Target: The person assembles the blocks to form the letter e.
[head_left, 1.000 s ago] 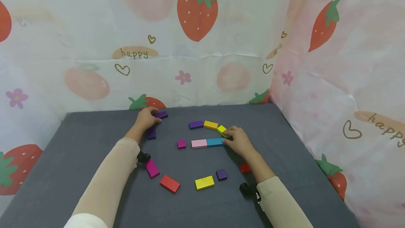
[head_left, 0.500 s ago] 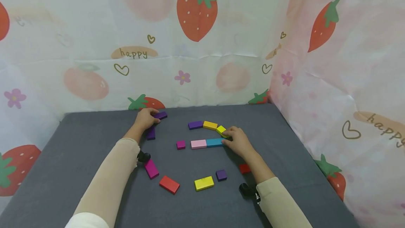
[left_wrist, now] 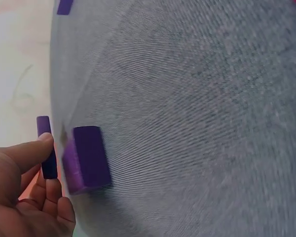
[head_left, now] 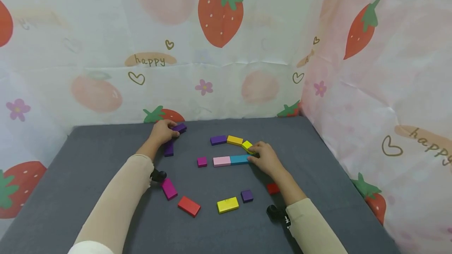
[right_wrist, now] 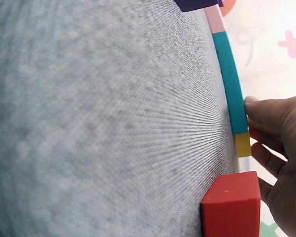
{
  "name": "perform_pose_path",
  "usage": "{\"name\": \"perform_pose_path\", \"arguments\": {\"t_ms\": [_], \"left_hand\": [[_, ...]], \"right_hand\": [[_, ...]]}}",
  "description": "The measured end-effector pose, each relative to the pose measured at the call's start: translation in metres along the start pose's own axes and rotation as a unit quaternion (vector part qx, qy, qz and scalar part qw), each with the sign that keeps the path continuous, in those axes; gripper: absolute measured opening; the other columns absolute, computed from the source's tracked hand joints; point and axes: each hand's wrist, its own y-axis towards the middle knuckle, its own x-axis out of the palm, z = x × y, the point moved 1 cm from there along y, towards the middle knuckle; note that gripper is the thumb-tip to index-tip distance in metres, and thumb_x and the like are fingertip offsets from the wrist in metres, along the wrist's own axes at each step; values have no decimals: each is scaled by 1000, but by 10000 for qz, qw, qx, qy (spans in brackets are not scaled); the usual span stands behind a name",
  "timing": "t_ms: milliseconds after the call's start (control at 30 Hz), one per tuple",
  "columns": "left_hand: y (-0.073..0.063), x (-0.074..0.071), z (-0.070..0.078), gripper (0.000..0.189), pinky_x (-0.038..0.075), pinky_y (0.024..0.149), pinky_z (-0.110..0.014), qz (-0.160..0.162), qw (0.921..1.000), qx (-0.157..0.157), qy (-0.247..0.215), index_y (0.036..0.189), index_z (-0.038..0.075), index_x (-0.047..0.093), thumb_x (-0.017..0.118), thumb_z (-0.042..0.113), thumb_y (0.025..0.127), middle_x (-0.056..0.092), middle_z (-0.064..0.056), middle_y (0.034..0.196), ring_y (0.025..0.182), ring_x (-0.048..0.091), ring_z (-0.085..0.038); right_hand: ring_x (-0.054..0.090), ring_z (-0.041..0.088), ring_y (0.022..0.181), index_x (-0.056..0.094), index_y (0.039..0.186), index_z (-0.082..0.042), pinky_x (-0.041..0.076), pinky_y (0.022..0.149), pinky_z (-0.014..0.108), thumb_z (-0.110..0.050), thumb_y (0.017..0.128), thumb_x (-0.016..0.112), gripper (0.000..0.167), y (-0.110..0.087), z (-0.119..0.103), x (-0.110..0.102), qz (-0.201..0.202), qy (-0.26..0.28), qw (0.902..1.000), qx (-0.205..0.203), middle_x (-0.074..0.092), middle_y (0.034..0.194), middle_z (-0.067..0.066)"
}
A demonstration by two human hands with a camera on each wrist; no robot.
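Pinching a dark purple block (head_left: 181, 128) between thumb and fingers, left hand (head_left: 162, 132) is near the far edge of the gray table (head_left: 212, 232). Block smooth, flat-sided, long axis crosswise, right end angled slightly away from person. Second purple block (head_left: 169, 149) just nearer, long axis pointing toward person. Right hand (head_left: 266, 157): thumb at teal block (head_left: 239, 159), fingertips by partly covered yellow block (head_left: 246, 145); can't tell if gripping. Teal runs crosswise, end to end with pink block (head_left: 221, 161). Table cloth looks ribbed.

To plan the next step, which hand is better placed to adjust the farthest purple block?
Likely the left hand: it pinches that purple block; the right hand is by the blue block.
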Motion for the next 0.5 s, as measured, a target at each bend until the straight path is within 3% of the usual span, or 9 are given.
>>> {"name": "perform_pose_path", "arguments": {"t_ms": [233,367,500], "left_hand": [[-9,-9,15,50,47,105,-52,24,9998,121,-171,140,0,57,72,19,96,57,-23,143,129,54,-40],[-19,-12,24,51,45,107,-53,-4,9995,284,-171,141,0,56,72,20,97,49,-24,151,132,52,-41],[-28,-13,31,52,46,106,-53,-82,9992,365,-153,141,1,56,72,22,97,53,-23,147,129,54,-40]], "right_hand": [[55,32,119,71,128,-6,49,99,49,-20,93,77,38,2,1,0,9,-66,10000,72,64,126,12],[55,32,118,71,129,-6,49,98,49,-20,94,77,38,2,1,1,-11,-118,9999,74,64,126,12],[55,32,118,71,129,-6,49,98,49,-21,94,77,38,2,0,1,-37,-134,9999,87,64,126,11]]}}
